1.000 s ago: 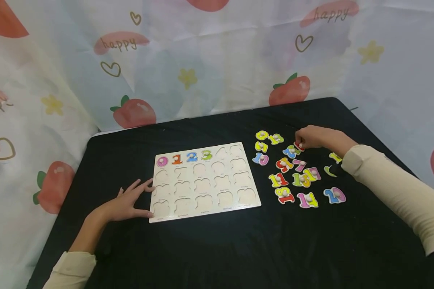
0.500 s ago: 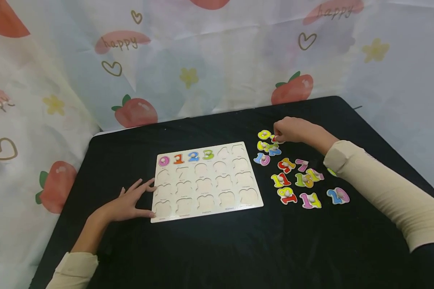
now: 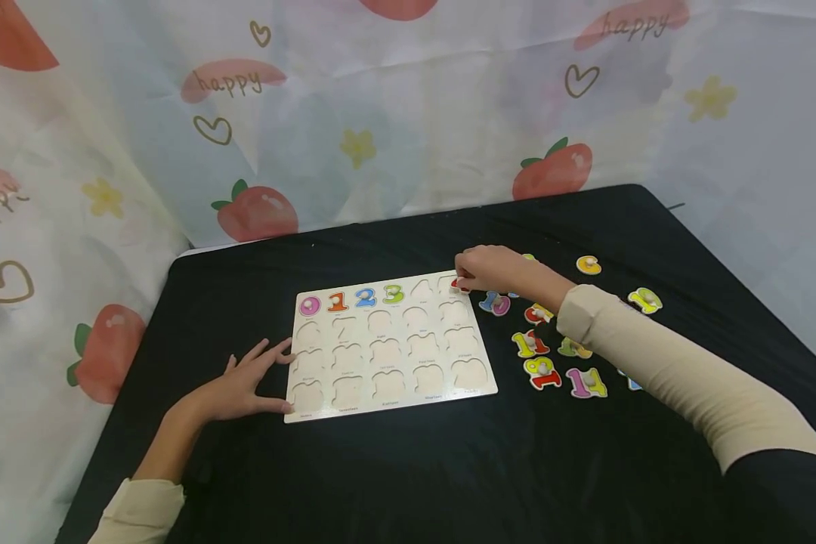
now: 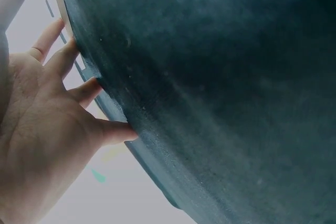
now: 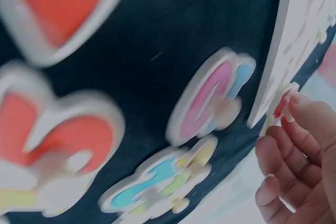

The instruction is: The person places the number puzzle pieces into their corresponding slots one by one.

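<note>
A pale wooden number board [image 3: 381, 408] lies on the black table, with number pieces 0 [image 3: 309, 306], 1 [image 3: 338, 302], 2 [image 3: 365, 297] and 3 [image 3: 394, 294] in its top row. My left hand [image 3: 248, 384] touches the board's left edge, fingers spread. At the top right corner of the board, my right hand [image 3: 495, 268] pinches a red number puzzle piece [image 3: 457, 284] over a recess. In the right wrist view thumb and fingertips grip this red piece [image 5: 282, 103]; its digit is mostly hidden.
Loose number pieces lie right of the board, among them a 10 [image 3: 495, 303], an 11 [image 3: 530, 344] and an orange piece [image 3: 588, 264]. The right sleeve [image 3: 653, 363] covers some of them. A printed cloth [image 3: 408, 151] hangs behind the table.
My right hand has moved left from the loose pieces to the board's top right corner, carrying the red piece. A blue-and-green piece has shifted left. The left hand stays at the board's edge.
</note>
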The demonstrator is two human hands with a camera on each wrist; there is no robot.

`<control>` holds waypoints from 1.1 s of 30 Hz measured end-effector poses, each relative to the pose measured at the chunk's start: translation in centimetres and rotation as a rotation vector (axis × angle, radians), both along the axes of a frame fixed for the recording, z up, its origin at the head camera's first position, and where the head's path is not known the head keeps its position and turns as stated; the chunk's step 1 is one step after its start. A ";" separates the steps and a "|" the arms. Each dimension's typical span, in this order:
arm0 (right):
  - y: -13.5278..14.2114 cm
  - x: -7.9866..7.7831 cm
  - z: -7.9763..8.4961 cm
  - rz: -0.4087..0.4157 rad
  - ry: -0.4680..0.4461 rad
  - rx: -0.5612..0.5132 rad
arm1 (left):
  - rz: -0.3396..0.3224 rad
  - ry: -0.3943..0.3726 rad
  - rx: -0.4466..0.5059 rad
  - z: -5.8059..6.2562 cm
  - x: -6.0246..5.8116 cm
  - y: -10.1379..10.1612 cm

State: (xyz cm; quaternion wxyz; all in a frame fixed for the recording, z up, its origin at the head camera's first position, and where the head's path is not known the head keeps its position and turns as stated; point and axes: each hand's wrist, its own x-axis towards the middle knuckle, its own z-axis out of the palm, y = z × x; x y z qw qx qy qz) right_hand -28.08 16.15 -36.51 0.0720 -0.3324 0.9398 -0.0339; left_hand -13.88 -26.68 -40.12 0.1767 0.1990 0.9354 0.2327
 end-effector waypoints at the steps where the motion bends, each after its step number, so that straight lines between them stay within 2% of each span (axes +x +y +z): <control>1: -0.4 0.0 0.0 0.010 0.003 -0.009 | -0.001 0.001 0.000 0.0 0.0 0.0; 7: -2.5 -0.2 -0.1 0.029 -0.011 -0.014 | 0.005 0.001 0.004 -0.1 0.0 -0.1; 12: -3.6 -0.4 -0.8 0.036 -0.052 -0.004 | 0.002 -0.004 0.009 -0.2 0.1 -0.1; 17: -4.8 -0.7 -1.4 0.067 -0.075 -0.039 | 0.007 -0.003 -0.003 -0.3 -0.1 -0.2; 27: -6.9 -1.2 -1.9 0.030 -0.109 -0.028 | 0.008 -0.013 -0.002 -0.1 -0.2 -0.3; 33: -7.1 -1.2 -2.1 -0.012 -0.133 -0.037 | 0.006 -0.020 0.000 0.0 -0.1 -0.3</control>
